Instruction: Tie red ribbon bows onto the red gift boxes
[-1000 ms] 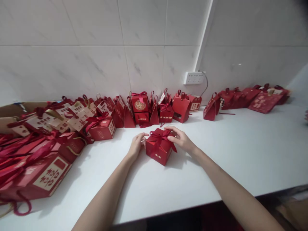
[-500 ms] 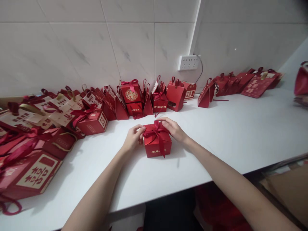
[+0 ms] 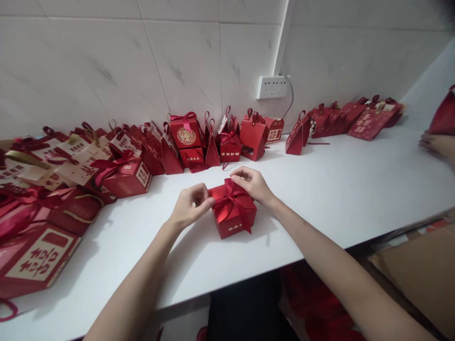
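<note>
Red box (image 3: 223, 222): upright on the desk (image 3: 337, 189), between your two hands; its printed front slants, left end nearer you. It looks almost as deep as wide, so a long axis is hard to tell.
Ribbon bow (image 3: 232, 195): tops the box, one tail hanging down the front.
Left hand (image 3: 194, 204): curled at the box's left side, thumb and fingers close to the bow; I cannot tell if ribbon is pinched.
Right hand (image 3: 253, 184): over the back right, nearer the top, fingertips gathered at the bow's upper loop; the grip is unclear.
Edges: the desk's front edge lies your side of the box; the row of red boxes (image 3: 174, 158) stands behind.
Open room: widest rightward, toward another person's hand (image 3: 437, 143).
</note>
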Demonstrator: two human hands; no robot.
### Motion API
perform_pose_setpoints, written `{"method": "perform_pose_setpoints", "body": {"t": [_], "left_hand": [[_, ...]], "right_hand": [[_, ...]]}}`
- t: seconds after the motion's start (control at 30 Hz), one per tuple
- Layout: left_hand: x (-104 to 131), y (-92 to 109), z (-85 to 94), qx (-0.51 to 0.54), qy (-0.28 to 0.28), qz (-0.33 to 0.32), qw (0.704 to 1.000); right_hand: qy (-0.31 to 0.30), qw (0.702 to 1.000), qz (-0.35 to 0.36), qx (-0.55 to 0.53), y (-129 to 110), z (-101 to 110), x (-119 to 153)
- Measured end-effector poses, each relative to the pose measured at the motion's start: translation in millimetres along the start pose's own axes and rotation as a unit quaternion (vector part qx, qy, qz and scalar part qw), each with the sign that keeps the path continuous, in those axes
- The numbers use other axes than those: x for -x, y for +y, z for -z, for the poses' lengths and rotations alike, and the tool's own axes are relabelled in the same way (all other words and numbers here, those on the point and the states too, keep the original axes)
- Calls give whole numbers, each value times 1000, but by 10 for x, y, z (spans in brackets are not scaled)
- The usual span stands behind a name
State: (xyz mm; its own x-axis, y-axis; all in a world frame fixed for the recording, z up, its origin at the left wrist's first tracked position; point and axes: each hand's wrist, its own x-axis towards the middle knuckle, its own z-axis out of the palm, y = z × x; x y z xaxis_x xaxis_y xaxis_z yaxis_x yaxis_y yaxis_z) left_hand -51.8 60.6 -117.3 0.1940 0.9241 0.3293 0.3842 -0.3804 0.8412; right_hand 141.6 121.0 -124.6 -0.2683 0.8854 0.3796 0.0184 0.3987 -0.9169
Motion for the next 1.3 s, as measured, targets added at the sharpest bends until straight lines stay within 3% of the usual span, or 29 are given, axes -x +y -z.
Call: {"method": "perform_pose_setpoints", "body": {"t": [0.1,0.2,0.37,0.47,0.7,0.93,1.03,1.17,1.3], "left_hand": [[33,87,-8,-68,-32,-2,997],[33,110,-27,-51,-36,3,998],[-5,76,-17,-21,20,28,999],[-16,45,-16,-9,38,47,998],[-20,-20,-44,-29,70,52,996],[-18,43,14,1,-25,70,997],[-42,14,26,-6,13,60,998],[-72,-25,26,-30,90,-16,995],[-88,-24,3,46,80,42,995]], "right_hand": [[-38,999,-12,32,-30,11,10],[-56,997,-12,45,-33,12,7],[11,996,36,85,-87,24,16],[19,997,23,66,-181,77,46],[-89,994,-65,22,-310,178,82],[-108,988,-109,-23,-252,157,67],[-133,982,-130,-37,-256,164,67],[-182,970,-155,-34,-284,166,79],[-216,960,-174,-33,-275,165,85]]}}
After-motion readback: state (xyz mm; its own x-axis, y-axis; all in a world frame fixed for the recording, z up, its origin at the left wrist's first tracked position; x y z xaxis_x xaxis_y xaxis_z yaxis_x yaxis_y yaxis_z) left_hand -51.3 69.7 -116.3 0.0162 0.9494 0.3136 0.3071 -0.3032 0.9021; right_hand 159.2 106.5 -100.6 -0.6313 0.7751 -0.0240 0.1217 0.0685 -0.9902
